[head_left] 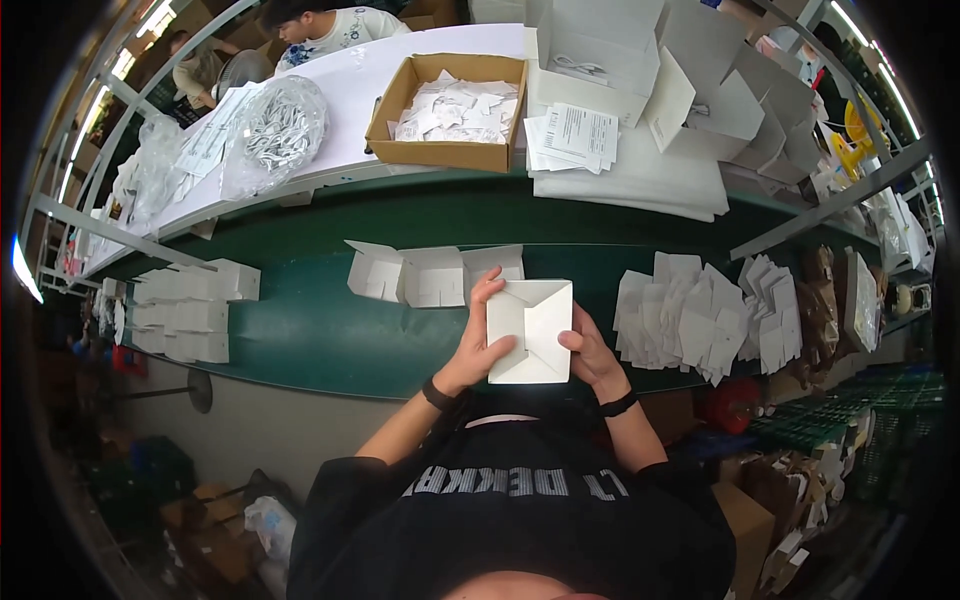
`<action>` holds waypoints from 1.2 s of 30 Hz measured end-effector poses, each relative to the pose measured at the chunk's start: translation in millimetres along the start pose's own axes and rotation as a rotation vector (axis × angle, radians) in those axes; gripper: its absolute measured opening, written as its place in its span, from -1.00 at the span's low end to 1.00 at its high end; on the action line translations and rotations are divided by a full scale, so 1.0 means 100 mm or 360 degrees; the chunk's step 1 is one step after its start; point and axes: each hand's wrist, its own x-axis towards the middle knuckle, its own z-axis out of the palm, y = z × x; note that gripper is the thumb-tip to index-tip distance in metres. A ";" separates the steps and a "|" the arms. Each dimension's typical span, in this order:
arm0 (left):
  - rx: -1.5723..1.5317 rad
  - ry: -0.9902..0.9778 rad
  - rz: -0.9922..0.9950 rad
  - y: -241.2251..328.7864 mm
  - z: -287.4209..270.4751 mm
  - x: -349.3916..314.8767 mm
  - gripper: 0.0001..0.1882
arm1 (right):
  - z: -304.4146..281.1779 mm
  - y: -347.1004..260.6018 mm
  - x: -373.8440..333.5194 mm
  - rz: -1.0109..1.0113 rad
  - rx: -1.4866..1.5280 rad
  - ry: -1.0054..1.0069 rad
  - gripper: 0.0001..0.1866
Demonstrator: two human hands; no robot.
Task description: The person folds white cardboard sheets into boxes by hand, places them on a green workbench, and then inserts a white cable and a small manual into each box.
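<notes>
Between my two hands is a small white cardboard box, its folded bottom panels facing up toward me. My left hand grips its left side, thumb on the near part of the wall and fingers round the far edge. On its right side my right hand holds on, the thumb over the rim and the other fingers mostly hidden behind. Just beyond my left hand, several open white boxes stand in a row on the green work surface.
Flat white box blanks lie in overlapping piles at the right. Stacked white boxes stand at the left. On the shelf behind are a brown carton of paper slips, a plastic bag of white cables and larger white boxes. A person sits beyond.
</notes>
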 end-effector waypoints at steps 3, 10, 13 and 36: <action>0.0194 -0.0053 0.0099 0.01 0.01 -0.06 -0.06 | -0.06 0.10 -0.10 0.0030 0.0119 -0.0022 0.03; 0.0347 -0.0150 0.0076 -0.10 -0.04 -0.05 -0.13 | -0.48 0.50 -0.14 0.0062 0.0402 -0.0067 -0.14; 0.0711 -0.0131 0.0073 -0.20 -0.31 -0.09 -0.17 | -0.53 0.32 -0.04 0.0139 0.0063 0.0017 -0.30; 0.1578 0.1152 -0.0639 -2.45 -2.49 -0.98 -0.52 | -1.05 1.53 1.52 -0.0255 -0.2778 -0.0415 -0.74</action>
